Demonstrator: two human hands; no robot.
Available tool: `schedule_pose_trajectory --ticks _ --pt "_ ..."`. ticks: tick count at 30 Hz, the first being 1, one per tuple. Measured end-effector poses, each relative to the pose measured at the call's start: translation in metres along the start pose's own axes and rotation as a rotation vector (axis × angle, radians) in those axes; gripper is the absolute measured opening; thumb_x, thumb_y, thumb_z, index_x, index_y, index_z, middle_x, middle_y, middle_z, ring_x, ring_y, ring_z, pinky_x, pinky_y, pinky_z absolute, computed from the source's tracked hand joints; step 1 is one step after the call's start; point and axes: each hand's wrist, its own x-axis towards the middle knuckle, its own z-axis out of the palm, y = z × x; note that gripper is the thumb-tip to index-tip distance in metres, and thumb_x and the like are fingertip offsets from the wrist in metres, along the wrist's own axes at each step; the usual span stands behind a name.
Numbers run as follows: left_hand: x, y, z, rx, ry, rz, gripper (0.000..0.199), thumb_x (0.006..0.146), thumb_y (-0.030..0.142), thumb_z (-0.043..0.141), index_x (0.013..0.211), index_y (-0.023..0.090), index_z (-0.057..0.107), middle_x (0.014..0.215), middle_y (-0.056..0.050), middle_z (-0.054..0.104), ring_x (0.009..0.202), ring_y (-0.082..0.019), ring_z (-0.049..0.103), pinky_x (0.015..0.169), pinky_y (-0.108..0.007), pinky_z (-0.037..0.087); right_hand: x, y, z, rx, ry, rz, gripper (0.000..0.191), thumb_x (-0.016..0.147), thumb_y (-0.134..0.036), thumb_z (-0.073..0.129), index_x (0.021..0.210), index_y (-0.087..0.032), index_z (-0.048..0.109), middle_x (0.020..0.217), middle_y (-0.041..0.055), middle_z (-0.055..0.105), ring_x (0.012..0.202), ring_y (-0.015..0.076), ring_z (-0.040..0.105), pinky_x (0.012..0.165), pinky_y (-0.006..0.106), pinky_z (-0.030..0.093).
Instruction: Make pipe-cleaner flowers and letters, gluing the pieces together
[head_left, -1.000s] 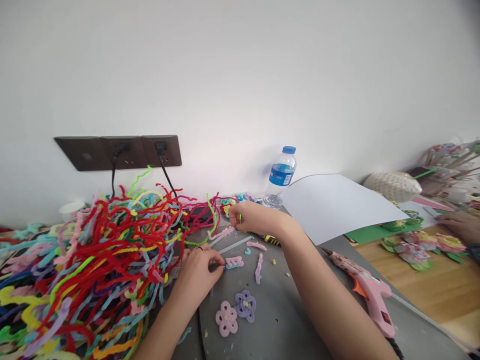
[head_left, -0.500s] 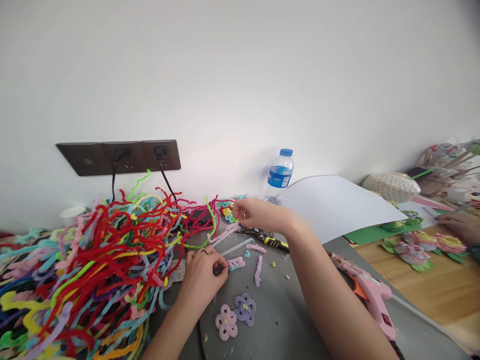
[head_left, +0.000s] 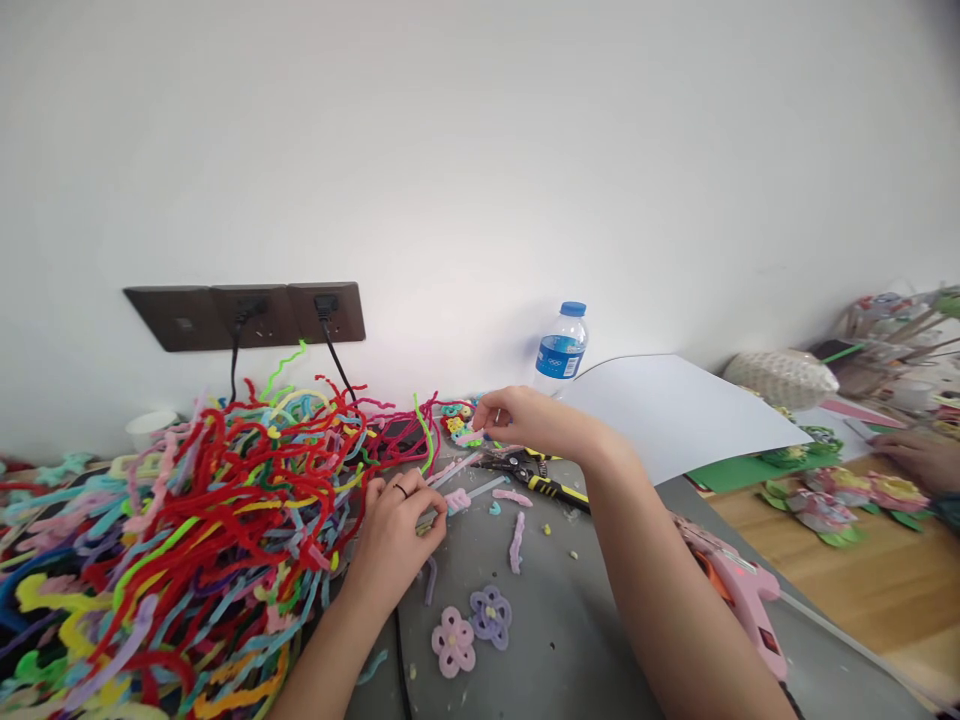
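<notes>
My right hand [head_left: 506,415] reaches over the back of the grey table, its fingers pinched on a short pink fuzzy piece [head_left: 471,438]. Below it lie yellow-and-black pliers [head_left: 551,487]. My left hand [head_left: 401,520] rests beside the pile of coloured fuzzy stems [head_left: 217,510], its fingers curled by a pink twisted piece [head_left: 457,501]; what its fingertips hold, if anything, is too small to tell. Pale glue sticks [head_left: 487,487] lie between the hands. Nearer me are a pink flower [head_left: 453,642] and a purple flower [head_left: 491,617], side by side.
A water bottle [head_left: 561,350] stands by the wall near white paper [head_left: 675,415]. On the right lies a pink glue gun [head_left: 750,600]. Another person's hand [head_left: 911,452] is at the far right, near fabric-like flowers [head_left: 825,505]. Black plugs sit in the wall socket [head_left: 289,315].
My right hand has shifted slightly right, and a pink piece now shows at its fingers. My left hand has moved slightly up and left, uncovering a short purple piece.
</notes>
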Motion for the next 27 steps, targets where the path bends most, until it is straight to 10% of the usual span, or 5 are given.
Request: schedule_pose_trajectory --ticks 11,17,27 --pt "0.004 -0.002 -0.021 0.048 0.486 0.237 0.016 0.089 0.011 0.057 0.079 0.021 0.064 0.072 0.002 0.058 0.071 -0.013 0.06 0.081 -0.033 0.037 -0.011 -0.001 0.017 0.508 0.324 -0.147 0.017 0.083 -0.027 0.062 0.091 -0.018 0.074 0.078 0.0026 0.071 0.068 0.0153 0.06 0.062 0.028 0.046" --pt "0.001 0.005 -0.031 0.101 0.598 0.302 0.014 0.087 0.011 0.06 0.079 0.021 0.065 0.07 0.003 0.057 0.065 -0.012 0.059 0.08 -0.034 0.037 -0.032 0.02 0.06 1.245 0.203 -0.073 0.024 0.073 -0.036 0.083 0.08 -0.019 0.068 0.071 -0.0011 0.065 0.063 0.0108 0.06 0.056 0.021 0.045" --pt "0.001 0.009 -0.032 0.11 0.595 0.337 0.013 0.086 0.011 0.063 0.08 0.022 0.065 0.07 0.002 0.06 0.065 -0.014 0.06 0.08 -0.035 0.038 -0.024 0.025 0.1 1.391 0.092 -0.125 0.028 0.067 -0.038 0.088 0.075 -0.019 0.069 0.074 -0.0009 0.065 0.06 0.0086 0.06 0.057 0.021 0.049"
